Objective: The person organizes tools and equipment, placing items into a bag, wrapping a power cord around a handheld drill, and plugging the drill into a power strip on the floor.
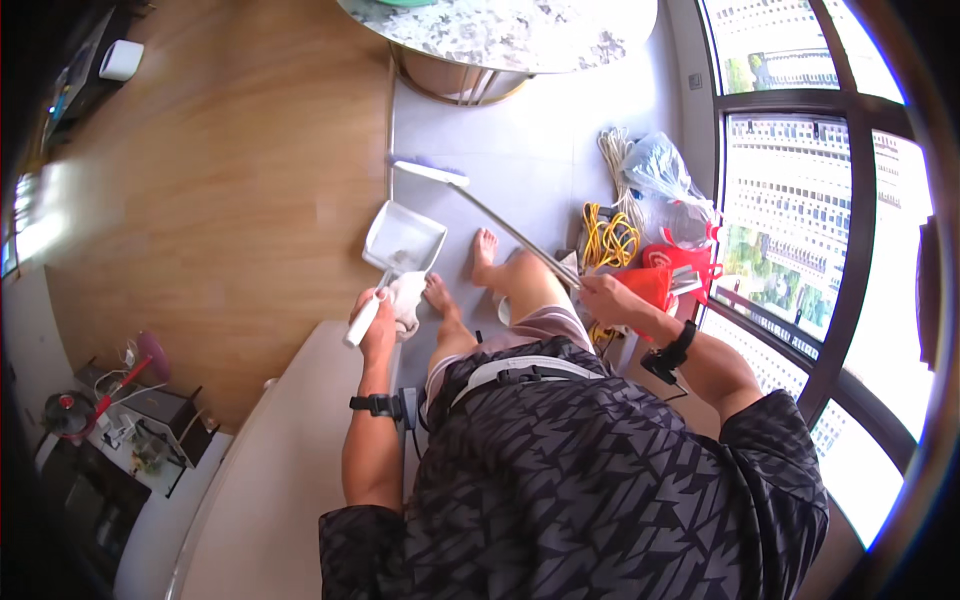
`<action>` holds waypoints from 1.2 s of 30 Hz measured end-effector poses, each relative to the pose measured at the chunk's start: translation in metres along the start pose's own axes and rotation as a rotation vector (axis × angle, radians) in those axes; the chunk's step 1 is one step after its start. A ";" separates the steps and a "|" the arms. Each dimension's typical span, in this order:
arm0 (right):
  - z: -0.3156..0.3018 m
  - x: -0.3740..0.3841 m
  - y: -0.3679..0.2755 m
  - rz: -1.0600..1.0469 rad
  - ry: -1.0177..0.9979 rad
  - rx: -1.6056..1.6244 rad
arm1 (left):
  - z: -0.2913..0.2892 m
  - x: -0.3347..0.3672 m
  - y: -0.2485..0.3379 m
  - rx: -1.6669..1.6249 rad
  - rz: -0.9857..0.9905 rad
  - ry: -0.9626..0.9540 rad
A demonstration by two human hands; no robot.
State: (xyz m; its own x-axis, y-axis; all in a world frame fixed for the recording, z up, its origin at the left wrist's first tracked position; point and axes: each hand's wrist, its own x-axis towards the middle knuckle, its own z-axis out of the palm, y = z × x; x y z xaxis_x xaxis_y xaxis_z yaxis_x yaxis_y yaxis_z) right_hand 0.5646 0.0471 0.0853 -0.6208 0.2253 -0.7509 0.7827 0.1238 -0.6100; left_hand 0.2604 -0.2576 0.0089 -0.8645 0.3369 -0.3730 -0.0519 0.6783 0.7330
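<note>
My left hand (376,322) is closed round the white handle of a dustpan (404,236). The pan's open side faces away from me, and some greyish debris seems to lie in it. A whitish cloth (408,300) hangs beside this hand, below the pan; whether the hand also grips it I cannot tell. In my right hand (606,298) is the metal pole of a broom (430,173). Its white head rests on the grey floor beyond the dustpan, near the border with the wooden floor. Both wrists carry black straps with small devices.
A round marble-topped table (520,35) stands ahead. To the right lie coiled yellow cable (608,238), pale rope (622,165), a clear plastic bag (662,168) and a red bag (655,285) beside tall windows. My bare feet (485,250) are near the dustpan. A beige furniture piece (290,450) borders my left.
</note>
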 end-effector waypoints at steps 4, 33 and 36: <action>-0.053 -0.001 -0.022 0.161 0.026 -0.008 | -0.020 -0.007 -0.003 -0.018 -0.023 0.080; -0.064 0.273 -0.147 -0.286 -0.649 -1.461 | 0.220 -0.217 0.081 -0.606 -0.779 1.074; -0.094 0.258 -0.110 -0.469 -0.709 -1.491 | 0.254 -0.230 0.075 -0.591 -0.804 1.078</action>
State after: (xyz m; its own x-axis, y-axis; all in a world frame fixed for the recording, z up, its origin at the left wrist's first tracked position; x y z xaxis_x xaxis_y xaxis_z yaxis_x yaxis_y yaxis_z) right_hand 0.3221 0.1826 -0.0172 -0.3666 -0.4782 -0.7981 -0.3512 0.8655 -0.3573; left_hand 0.5822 -0.1187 0.0049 -0.4378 -0.8134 -0.3830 -0.6525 -0.0056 0.7578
